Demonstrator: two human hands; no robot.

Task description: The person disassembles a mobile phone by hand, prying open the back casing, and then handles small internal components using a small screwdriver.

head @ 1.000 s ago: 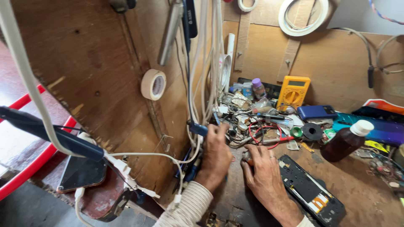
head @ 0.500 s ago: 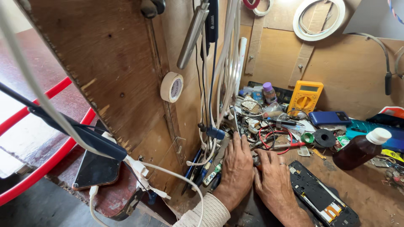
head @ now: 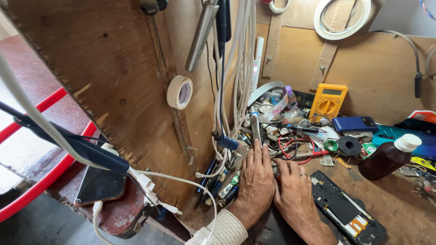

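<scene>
- Head view: my left hand (head: pixel 255 181) lies flat, palm down, fingers together, on the cluttered wooden desk (head: pixel 399 199), gripping nothing.
- My right hand (head: pixel 295 193) lies flat just beside it, touching it, ring on one finger, holding nothing.
- Fingertips of both reach the tangle of red and black wires (head: pixel 295 145).
- Opened black phone chassis (head: pixel 347 211) lies just right of my right hand.
- Yellow multimeter (head: pixel 328 102) leans against the back wall.
</scene>
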